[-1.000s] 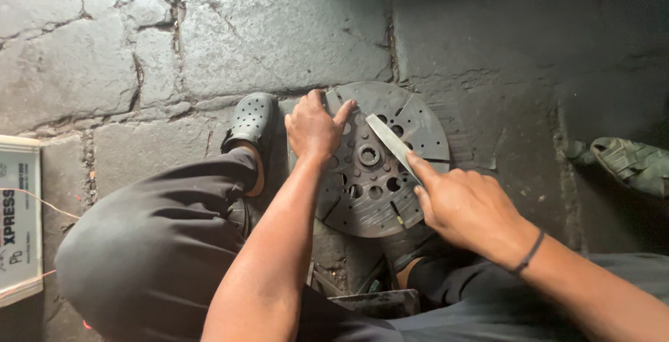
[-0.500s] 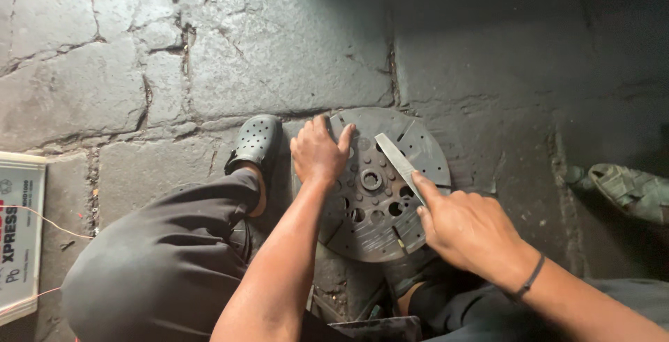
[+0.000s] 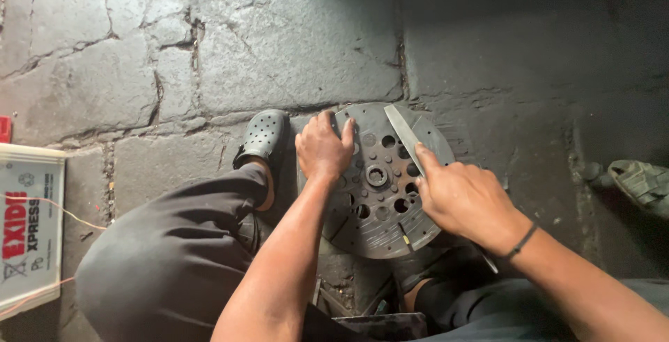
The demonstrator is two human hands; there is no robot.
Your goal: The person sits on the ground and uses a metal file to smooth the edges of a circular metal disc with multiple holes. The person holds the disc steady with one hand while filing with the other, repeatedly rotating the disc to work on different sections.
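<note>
Metal disc [image 3: 380, 195] lies on the stone floor [image 3: 293, 42]; I judge the filing is midway. My left hand [image 3: 323, 148] presses its rim, my right hand [image 3: 465, 199] grips the flat file [image 3: 403, 129] across it.

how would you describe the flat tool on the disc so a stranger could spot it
On the stone floor lies a round metal disc pierced with holes. Across its upper right face runs a flat metal file, pressed down by the right hand: the only long, pale, straight strip there.

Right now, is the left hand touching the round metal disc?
Touching. The head view shows the left hand pressed flat on the upper-left rim of the round metal disc, fingers spread over its face with no gap.
</note>
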